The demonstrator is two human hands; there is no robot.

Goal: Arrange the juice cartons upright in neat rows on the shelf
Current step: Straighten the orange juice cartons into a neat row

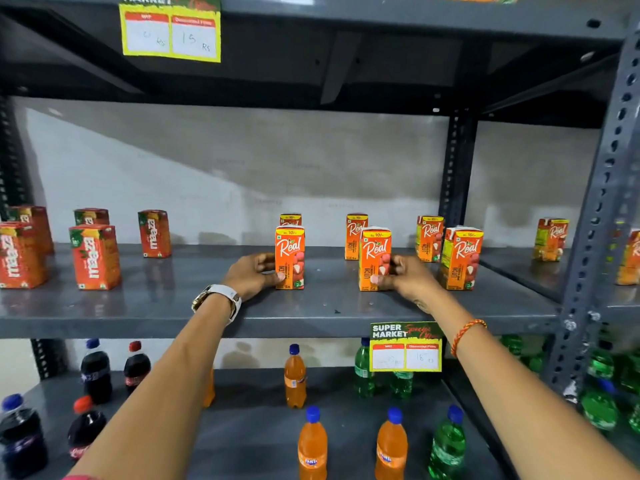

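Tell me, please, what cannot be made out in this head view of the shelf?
- Back-row carton: mostly hidden behind the front carton held by the left hand.
- Far-right carton: cut by the frame edge and upright post.
- Upper price tag: handwriting too faint.

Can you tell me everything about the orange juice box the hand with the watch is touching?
The orange cardboard Real litchi juice carton is a small, tall box with white "Real" lettering, a yellow price band on top and pink fruit pictures. It stands upright on the grey metal shelf, in the front row, directly ahead of another carton. The left hand holds its left side, fingers pressing its lower edge.
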